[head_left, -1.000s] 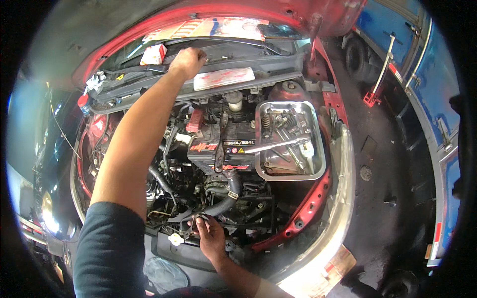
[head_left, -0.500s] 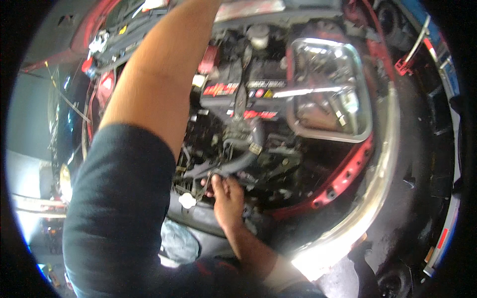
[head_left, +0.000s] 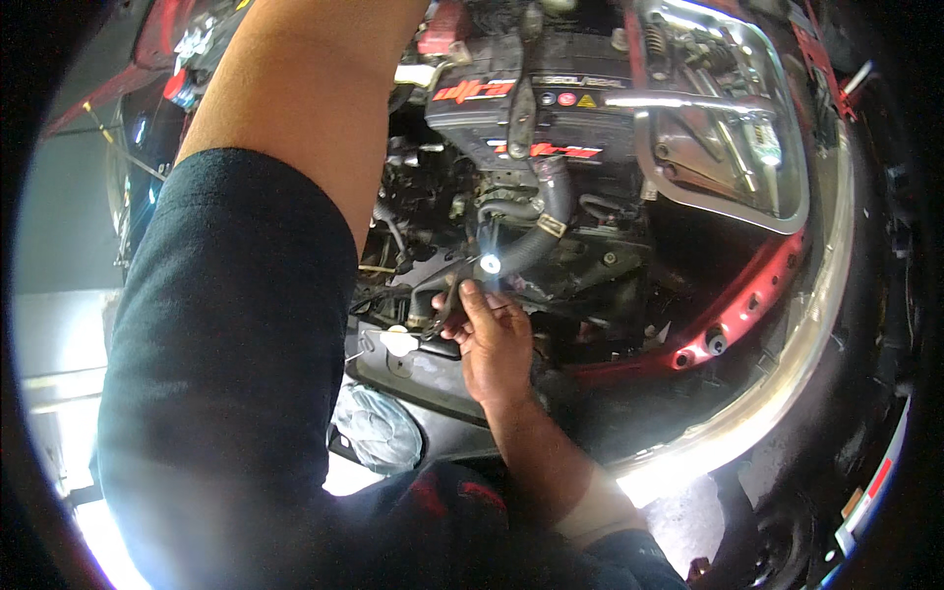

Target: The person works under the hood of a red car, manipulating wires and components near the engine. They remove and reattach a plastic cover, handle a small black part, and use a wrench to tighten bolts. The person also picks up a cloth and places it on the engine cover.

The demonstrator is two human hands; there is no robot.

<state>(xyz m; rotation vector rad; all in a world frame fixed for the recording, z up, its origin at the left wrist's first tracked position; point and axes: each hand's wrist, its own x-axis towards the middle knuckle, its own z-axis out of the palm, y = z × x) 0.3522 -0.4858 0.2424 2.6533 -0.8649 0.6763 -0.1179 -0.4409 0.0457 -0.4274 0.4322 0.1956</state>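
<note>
My right hand [head_left: 497,354] is closed over the front of the engine bay, thumb and fingers pinching a dark, slim tool [head_left: 451,307] whose kind I cannot make out. Just beyond the thumb shines a small round bright spot [head_left: 490,263], beside a thick black hose [head_left: 536,246] with a metal clamp. A white cap [head_left: 399,340] lies near the fingertips. My left arm [head_left: 295,88], in a dark sleeve, reaches up across the left side; its hand is beyond the upper edge.
A black battery [head_left: 560,113] with a hold-down bar [head_left: 522,108] sits beyond the hose. To its right, a metal tray [head_left: 688,202] holds several tools, with a ratchet [head_left: 688,102] across it. Red bodywork [head_left: 733,329] curves along the right. A grey-blue crumpled bundle [head_left: 379,430] lies near me.
The view has shifted closer, so the battery and tray appear higher and farther right. My right hand keeps its pinch on the dark tool. A bright spot now shows beyond the thumb.
</note>
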